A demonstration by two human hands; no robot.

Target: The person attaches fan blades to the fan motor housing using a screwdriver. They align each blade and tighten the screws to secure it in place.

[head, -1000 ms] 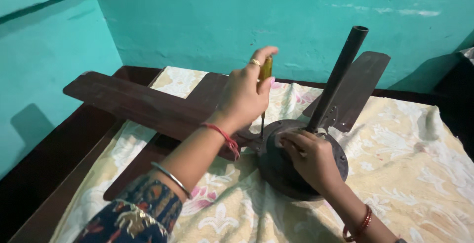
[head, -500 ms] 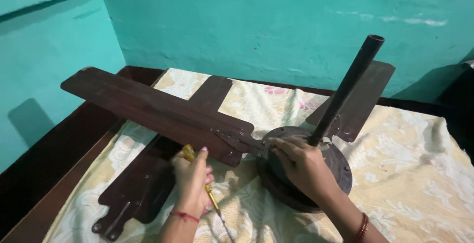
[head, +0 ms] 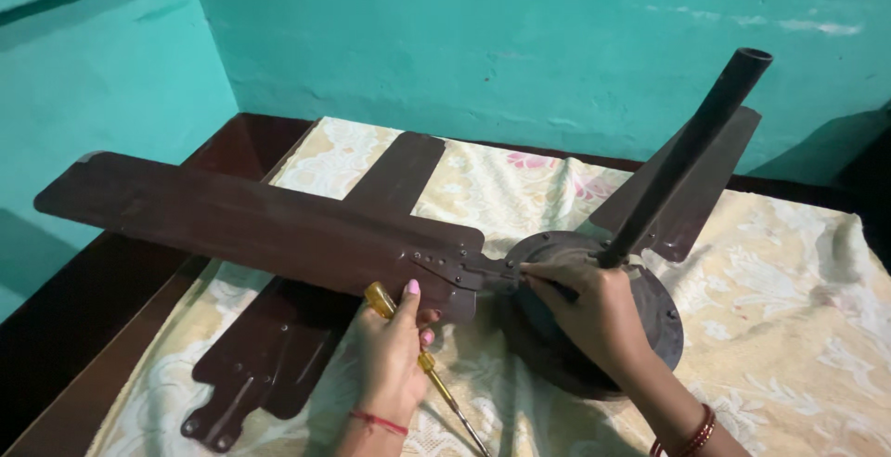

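A dark brown ceiling fan lies on a floral cloth. Its round motor housing carries a black downrod tilted up to the right. My right hand rests on the housing top, fingertips at the bracket of the long attached blade. My left hand grips a yellow-handled screwdriver, shaft pointing down toward me, while its thumb and fingers touch the near edge of that blade by its screws. A second attached blade sticks out behind the rod.
A loose blade lies on the cloth under the attached one, its bracket end near me. The cloth covers a dark wooden bed frame. Teal walls close in at the back and left.
My left hand left the screw at the hub, came down with the screwdriver, and now holds the blade's near edge. The attached blade has swung left and lower.
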